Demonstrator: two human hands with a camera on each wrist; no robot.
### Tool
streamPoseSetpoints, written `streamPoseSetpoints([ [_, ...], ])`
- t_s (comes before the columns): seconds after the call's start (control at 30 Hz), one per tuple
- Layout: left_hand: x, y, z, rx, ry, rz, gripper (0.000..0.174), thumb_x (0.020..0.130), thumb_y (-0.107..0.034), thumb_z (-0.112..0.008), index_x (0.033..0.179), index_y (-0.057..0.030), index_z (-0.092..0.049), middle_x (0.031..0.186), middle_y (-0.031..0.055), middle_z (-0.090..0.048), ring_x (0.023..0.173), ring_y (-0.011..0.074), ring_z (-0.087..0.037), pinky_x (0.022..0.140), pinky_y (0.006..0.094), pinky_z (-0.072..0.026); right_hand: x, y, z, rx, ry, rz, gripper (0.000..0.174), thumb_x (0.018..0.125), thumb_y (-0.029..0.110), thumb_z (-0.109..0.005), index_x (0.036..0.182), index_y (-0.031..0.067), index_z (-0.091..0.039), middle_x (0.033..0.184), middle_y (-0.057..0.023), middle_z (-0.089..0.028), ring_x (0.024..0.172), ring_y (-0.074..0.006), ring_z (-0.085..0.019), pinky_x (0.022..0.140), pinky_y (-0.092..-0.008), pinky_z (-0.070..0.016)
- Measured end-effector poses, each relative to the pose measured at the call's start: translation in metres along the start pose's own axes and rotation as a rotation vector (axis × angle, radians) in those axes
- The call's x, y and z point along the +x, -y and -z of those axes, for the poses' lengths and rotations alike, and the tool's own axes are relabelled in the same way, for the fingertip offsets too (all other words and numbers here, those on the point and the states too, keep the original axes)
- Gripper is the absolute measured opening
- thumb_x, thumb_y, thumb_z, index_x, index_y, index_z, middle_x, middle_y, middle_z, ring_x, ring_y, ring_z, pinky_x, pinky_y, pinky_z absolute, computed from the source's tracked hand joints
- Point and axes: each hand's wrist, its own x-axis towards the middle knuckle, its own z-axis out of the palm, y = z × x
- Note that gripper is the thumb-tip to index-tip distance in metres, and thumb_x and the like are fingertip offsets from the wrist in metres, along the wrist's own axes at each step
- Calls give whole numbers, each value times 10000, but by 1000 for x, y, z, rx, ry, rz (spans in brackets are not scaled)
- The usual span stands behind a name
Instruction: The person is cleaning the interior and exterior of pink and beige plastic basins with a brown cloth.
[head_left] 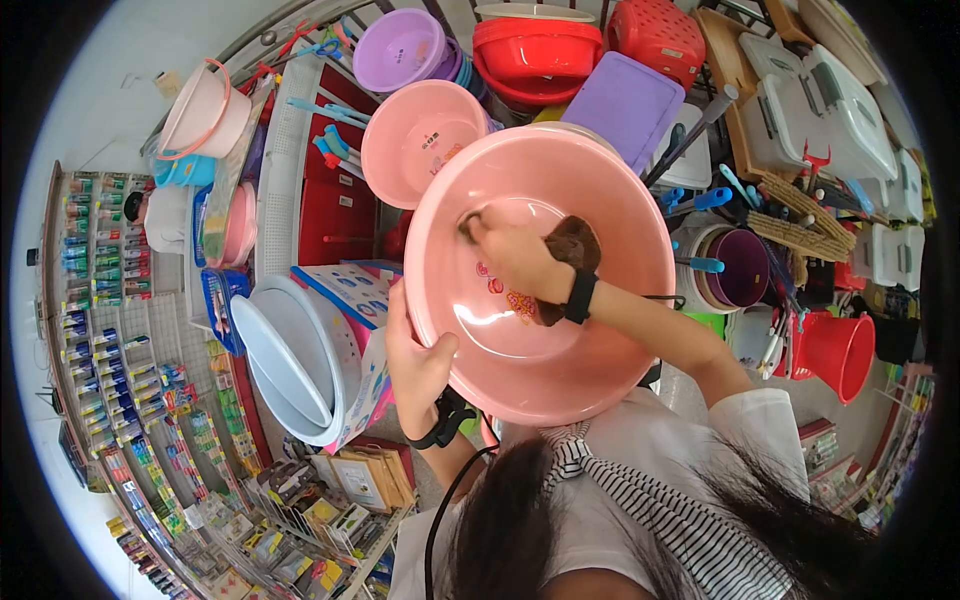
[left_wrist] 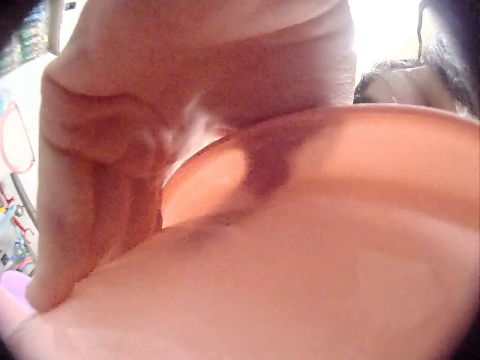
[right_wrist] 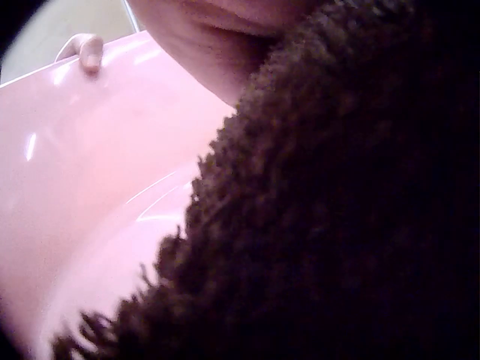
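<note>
A large pink plastic basin (head_left: 600,372) is tilted up in front of the body in the head view, its inside facing the camera. My left hand (head_left: 418,368) grips it at the lower left, thumb over the rim and fingers behind the outer wall. Inside, my right hand (head_left: 522,258) holds a brown shaggy cloth (head_left: 576,245) against the basin, left of centre. Part of this cloth hangs beneath the palm and wrist. Its dark pile (right_wrist: 345,202) fills much of the right wrist view. Red printed marks show on the basin's bottom.
Behind stand a smaller pink basin (head_left: 410,145), a purple basin (head_left: 398,48) and red basins (head_left: 538,50). Pale blue tubs (head_left: 285,350) lie close on the left. Mop handles and a red bucket (head_left: 845,355) are at the right. Goods racks (head_left: 120,350) line the left wall.
</note>
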Motion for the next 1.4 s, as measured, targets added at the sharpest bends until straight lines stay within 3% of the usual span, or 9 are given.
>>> streamPoseSetpoints([
  [0.2,0,9,10,49,-6,12,704,605,2,-528,1303,38,-443,1171,79,-545,1066,157,-528,965,276,-397,-11,4,3,240,188,271,277,867,149,-571,1136,92,-606,1022,-112,-574,869,-298,-622,710,-430,-508],
  [0.3,-3,13,13,63,-23,-14,701,605,10,-524,1301,38,-443,1159,74,-542,1059,156,-523,960,272,-395,2,-18,6,164,-85,212,264,890,152,-545,1142,100,-609,1077,-118,-600,861,-323,-622,717,-427,-504],
  [0.47,-2,9,9,47,-28,-3,693,605,16,-518,1294,39,-448,1150,71,-538,1052,155,-520,958,272,-394,6,-12,-1,118,-31,15,195,851,141,-540,1010,54,-614,961,-139,-607,738,-334,-632,684,-457,-506],
  [0.53,-1,9,8,50,-31,-4,690,606,18,-515,1292,40,-449,1150,72,-537,1050,154,-520,958,274,-395,-3,8,6,295,239,189,176,843,138,-548,985,66,-624,976,-126,-607,741,-325,-637,687,-442,-513],
  [0.6,0,9,11,51,-11,-9,683,610,21,-512,1290,38,-451,1153,75,-535,1052,154,-519,959,275,-396,-14,10,-11,272,104,468,245,859,157,-560,1091,99,-615,958,-93,-540,739,-277,-632,685,-401,-522],
  [0.93,-1,8,5,81,-28,40,713,614,37,-512,1321,36,-423,1188,88,-531,1091,168,-515,986,283,-381,4,-41,1,-410,-144,244,249,849,154,-566,1093,161,-613,893,-88,-567,634,-236,-627,556,-352,-534],
  [1.17,-4,18,11,51,-39,37,696,630,58,-497,1321,33,-420,1196,107,-541,1093,178,-525,990,294,-389,-11,-97,2,-650,254,34,144,807,166,-640,938,141,-694,795,-71,-673,751,-228,-677,605,-340,-539],
  [1.33,-4,31,17,53,-30,23,682,651,67,-497,1326,26,-415,1203,120,-553,1101,182,-533,1006,305,-386,-28,-81,31,-439,738,-77,275,736,266,-746,889,40,-713,732,-142,-677,742,-280,-688,640,-389,-536],
  [1.4,-4,26,14,50,-9,22,686,651,75,-502,1329,28,-412,1204,121,-555,1099,183,-535,997,299,-389,-44,-84,22,-294,673,-127,289,729,286,-754,877,41,-713,742,-132,-679,740,-284,-680,647,-390,-526],
])
